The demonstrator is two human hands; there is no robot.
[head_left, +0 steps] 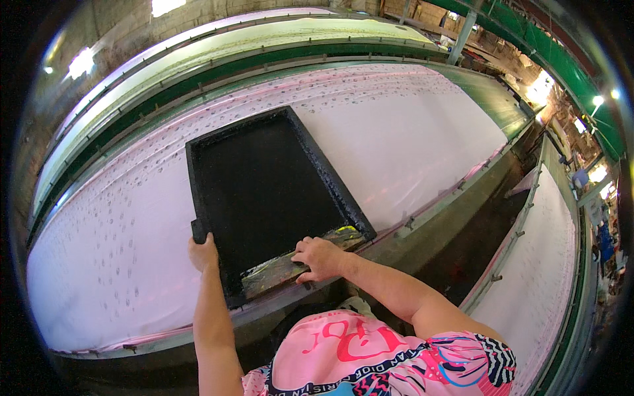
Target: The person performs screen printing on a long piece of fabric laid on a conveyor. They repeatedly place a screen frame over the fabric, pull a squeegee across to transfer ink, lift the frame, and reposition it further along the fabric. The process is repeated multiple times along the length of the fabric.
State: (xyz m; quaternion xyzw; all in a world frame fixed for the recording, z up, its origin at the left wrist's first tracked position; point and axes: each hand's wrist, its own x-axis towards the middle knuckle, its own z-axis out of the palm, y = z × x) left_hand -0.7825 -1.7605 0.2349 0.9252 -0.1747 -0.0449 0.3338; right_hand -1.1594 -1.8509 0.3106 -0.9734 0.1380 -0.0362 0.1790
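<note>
A black screen-printing frame (264, 178) lies flat on pale pinkish-white fabric (396, 145) stretched over a long table. My left hand (203, 253) is closed at the frame's left edge, by a small black handle block (197, 231). Across the near end of the frame rests a paint-stained wooden squeegee (272, 272), with yellow smears at its right end. My right hand (318, 259) grips the squeegee from above, fingers bent over its top edge. Its lower edge, against the dark mesh, is hidden.
Small dark printed marks (119, 244) dot the fabric left of and beyond the frame. Clamps line the table's near edge (422, 214). A second fabric-covered table (528, 277) stands to the right across a dark aisle. Behind runs another table with yellowish cloth (284, 32).
</note>
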